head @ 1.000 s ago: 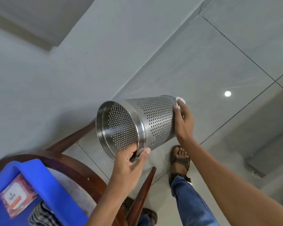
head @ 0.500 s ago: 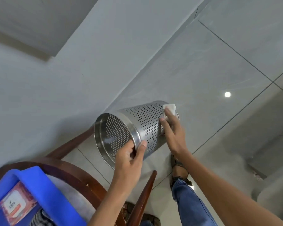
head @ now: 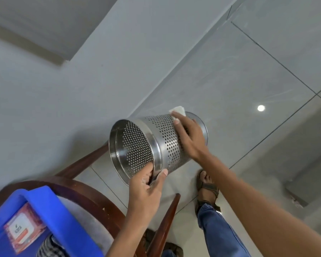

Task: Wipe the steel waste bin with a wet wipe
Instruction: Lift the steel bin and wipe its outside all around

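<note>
- Steel waste bin (head: 167,143): held in mid-air on its side at frame centre, open mouth toward 8 o'clock
- Left hand (head: 146,184): clamped on the rim at 6 o'clock, thumb outside, fingers inside
- Right hand (head: 190,137): laid flat across the perforated wall, pressing the wet wipe (head: 178,110) at 12 o'clock, forearm extended from 4 o'clock

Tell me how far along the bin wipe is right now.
Done: the steel bin is lifted off the floor, and the left hand pinches its open rim. In hand: the right hand presses the wet wipe on the perforated side near the base. Left: the pictures don't show which areas are clean; the underside and the inside show no wipe on them.
</note>
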{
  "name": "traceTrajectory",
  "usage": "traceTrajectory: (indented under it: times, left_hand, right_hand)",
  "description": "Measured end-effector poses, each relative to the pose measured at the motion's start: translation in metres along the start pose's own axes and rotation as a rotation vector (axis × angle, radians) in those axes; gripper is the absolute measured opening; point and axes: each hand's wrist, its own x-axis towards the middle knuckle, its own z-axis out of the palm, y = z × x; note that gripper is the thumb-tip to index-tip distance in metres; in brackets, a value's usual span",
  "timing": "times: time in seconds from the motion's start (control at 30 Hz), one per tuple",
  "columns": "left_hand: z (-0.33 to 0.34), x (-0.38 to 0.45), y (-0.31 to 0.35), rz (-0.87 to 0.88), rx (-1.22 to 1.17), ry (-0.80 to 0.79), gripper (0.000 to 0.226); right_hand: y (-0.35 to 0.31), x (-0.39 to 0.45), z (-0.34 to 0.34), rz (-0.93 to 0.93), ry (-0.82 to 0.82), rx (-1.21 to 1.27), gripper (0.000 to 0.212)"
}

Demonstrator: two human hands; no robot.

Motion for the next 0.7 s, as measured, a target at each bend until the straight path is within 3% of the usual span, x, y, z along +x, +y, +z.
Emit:
traceTrajectory:
  times: [0.17, 0.33, 0.43, 0.53, 0.6, 0.7]
  left_hand:
    - [-0.004, -0.008, -0.007, 0.011, 0.021, -0.013, 0.013]
    - [-0.013, -0.006, -0.002, -0.044, 0.025, -0.059, 0.005]
    - [-0.018, 0.001, 0.017, -0.078, 0.065, -0.176, 0.026]
    - [-0.010, 0.007, 0.039, 0.057, 0.143, -0.273, 0.037]
    - [0.001, 0.013, 0.045, 0.001, 0.074, -0.152, 0.046]
    - [0.010, 0.018, 0.044, -0.028, 0.040, -0.034, 0.040]
  right_hand:
    - [0.044, 0.016, -0.014, 0.258, 0.008, -0.022, 0.050]
    - [0.054, 0.016, -0.013, 0.455, 0.117, 0.284, 0.052]
    - [0.060, 0.006, -0.016, 0.538, 0.237, 0.426, 0.045]
    - [0.062, -0.010, -0.012, 0.503, 0.262, 0.430, 0.047]
    - [0.059, -0.020, -0.010, 0.493, 0.228, 0.385, 0.052]
    - [0.053, -0.033, -0.008, 0.476, 0.166, 0.324, 0.058]
